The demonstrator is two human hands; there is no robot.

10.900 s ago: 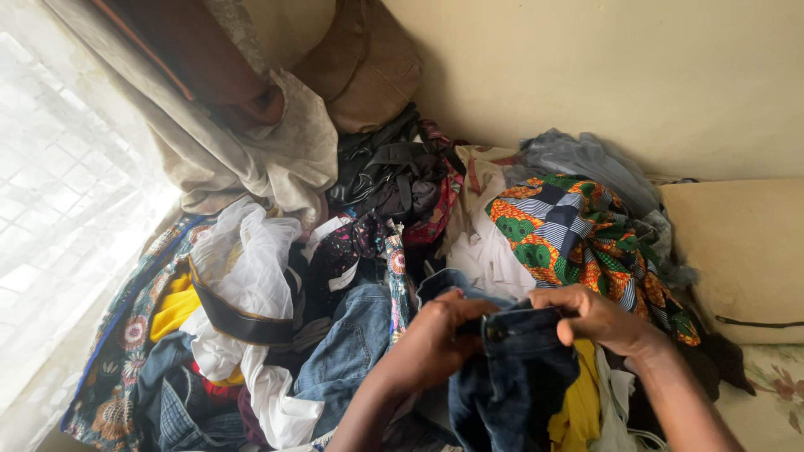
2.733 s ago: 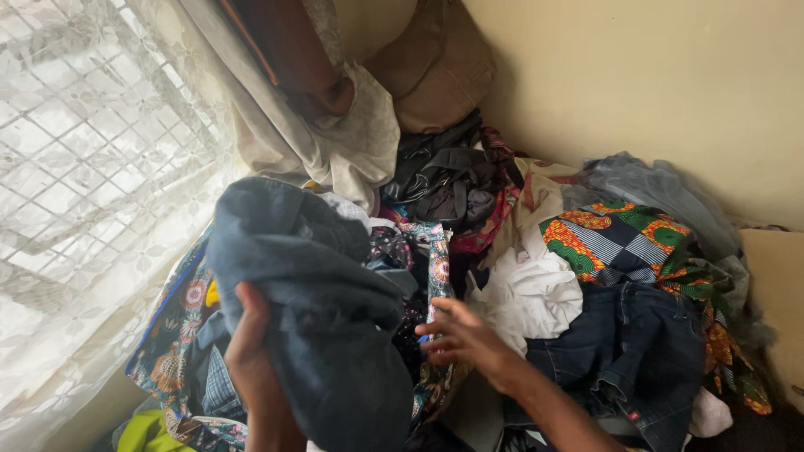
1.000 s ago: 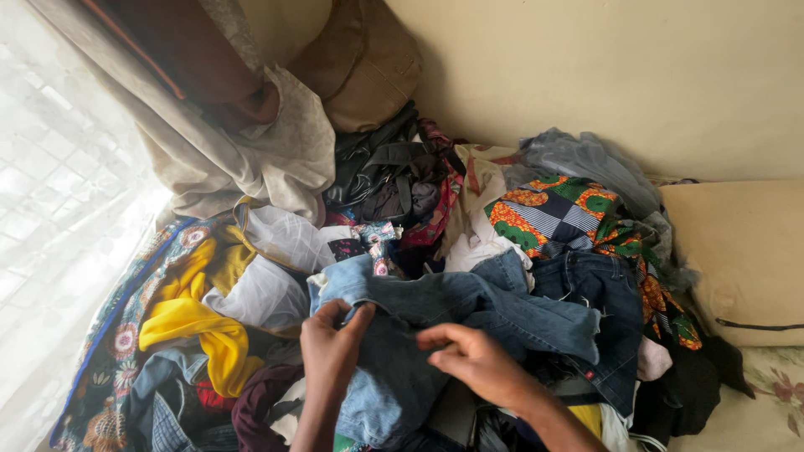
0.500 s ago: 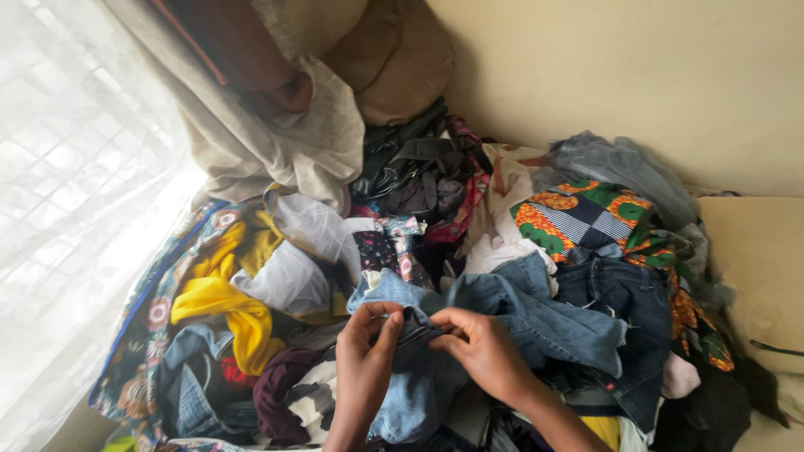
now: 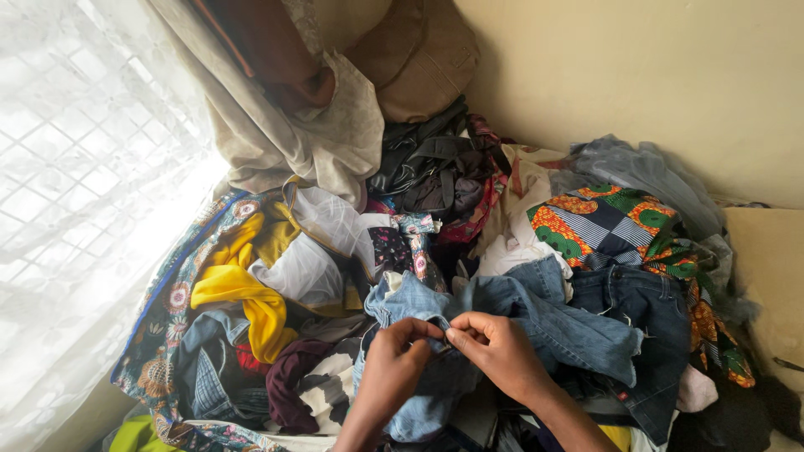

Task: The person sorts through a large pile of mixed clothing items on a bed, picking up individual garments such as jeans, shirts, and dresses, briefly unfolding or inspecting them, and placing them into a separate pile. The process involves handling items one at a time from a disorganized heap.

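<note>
— Head camera first: what do we have nearest to us?

— Our left hand (image 5: 394, 368) and right hand (image 5: 498, 356) meet low in the middle, fingertips pinched together on the upper edge of a pair of light blue jeans (image 5: 536, 322). Both hands are closed on that denim, touching each other.

— Where do the jeans lie?

— On top of the clothes heap, spread from the centre toward the right, with a frayed hem at the right end. Just right of them sits a pair of darker jeans (image 5: 649, 314).

— And to the left?

— We see a yellow garment (image 5: 239, 289) beside a sheer white cloth (image 5: 310, 268), and a floral patterned fabric (image 5: 163, 322) along the left edge by the lace curtain (image 5: 75, 184).

— Farther back?

— A bright green, orange and checked print cloth (image 5: 615, 222) to the right, a black garment (image 5: 431, 163) in the middle, and a grey one (image 5: 641, 167) against the cream wall (image 5: 636, 67). A beige drape (image 5: 310, 134) hangs down at the far left.
</note>
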